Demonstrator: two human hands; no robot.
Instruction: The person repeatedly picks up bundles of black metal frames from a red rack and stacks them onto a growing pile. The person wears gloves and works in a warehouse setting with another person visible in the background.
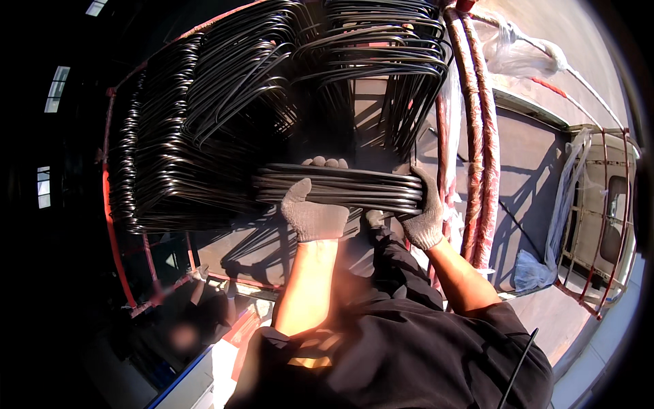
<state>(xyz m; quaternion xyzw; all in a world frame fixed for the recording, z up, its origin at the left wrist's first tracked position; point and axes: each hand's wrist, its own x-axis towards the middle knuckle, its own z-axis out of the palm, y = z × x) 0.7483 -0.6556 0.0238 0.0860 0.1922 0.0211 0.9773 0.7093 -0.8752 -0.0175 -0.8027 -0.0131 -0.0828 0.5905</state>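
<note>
Across the middle of the head view lies a bundle of black bent metal rods, held level in front of my body. My left hand, in a pale knit glove, grips its front side, with the thumb up and fingertips showing over the far edge. Wrapped round the right end of the bundle is my right hand, gloved alike. The bundle's left end runs close to a large stack of similar black rods; whether they touch, I cannot tell. More bent rods hang in layers beyond the bundle.
Red frame rails border the left side. Upright posts wrapped in plastic film stand right of my right hand. Farther right are a metal bed floor, loose clear plastic and a pale vehicle cab. Another person stands below, lower left.
</note>
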